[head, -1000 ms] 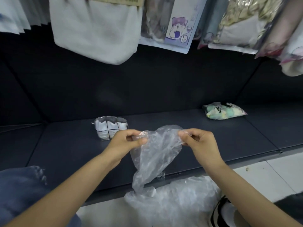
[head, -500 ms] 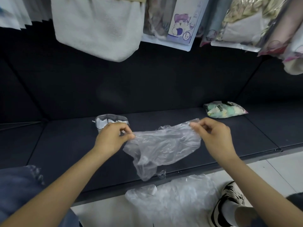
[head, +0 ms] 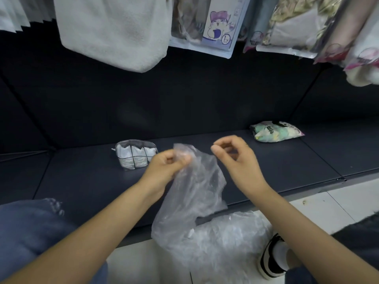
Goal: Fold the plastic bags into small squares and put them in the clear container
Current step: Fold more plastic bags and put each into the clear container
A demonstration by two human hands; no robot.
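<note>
A thin clear plastic bag [head: 194, 193] hangs crumpled over the front of the dark shelf [head: 86, 181]. My left hand [head: 166, 167] pinches its top corner. My right hand [head: 235, 158] hovers just right of that corner, fingers curled with thumb and forefinger close together, holding nothing. The clear container [head: 134, 155] stands on the shelf left of my left hand, divided into compartments that hold folded white squares. A heap of more clear plastic bags [head: 221, 242] lies on the floor below the hanging bag.
A pastel packet [head: 274, 132] lies on the shelf at the right. White towels and packaged goods [head: 114, 31] hang above the shelf. My denim-clad knee [head: 26, 228] is at lower left and my shoe [head: 272, 257] at lower right on the white floor.
The bag was stretched wide between both hands half a second ago. My right hand has let go, and the bag now hangs down from my left hand alone.
</note>
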